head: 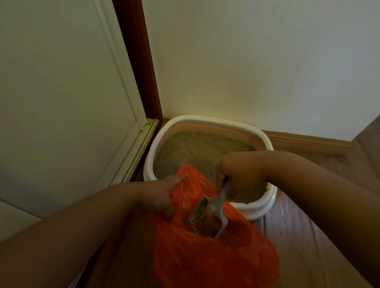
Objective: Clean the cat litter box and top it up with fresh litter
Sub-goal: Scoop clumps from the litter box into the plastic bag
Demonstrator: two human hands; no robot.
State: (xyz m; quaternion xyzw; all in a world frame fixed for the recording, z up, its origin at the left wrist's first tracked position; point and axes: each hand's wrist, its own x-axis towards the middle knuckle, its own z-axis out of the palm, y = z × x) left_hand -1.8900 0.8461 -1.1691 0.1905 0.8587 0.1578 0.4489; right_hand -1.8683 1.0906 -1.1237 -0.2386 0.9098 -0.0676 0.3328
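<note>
Left hand (pixel 164 194): fingers curled, gripping rim of orange plastic bag (pixel 212 260). Right hand (pixel 237 174): fingers closed round handle of grey slotted litter scoop (pixel 210 216), 1 load of clumps in it, tilted into bag mouth. Litter box (pixel 262 203): white, in floor corner, holding litter (pixel 195 152). No writing was legible.

Scoop (pixel 210 216) in bag (pixel 212 264), before litter box (pixel 267 203) in wall corner.

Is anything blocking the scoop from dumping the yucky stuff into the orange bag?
Nothing visible blocks it. The left hand holds the bag open by its rim, and the scoop, gripped by the right hand, already tips down over the bag's mouth with clumps in it.
</note>
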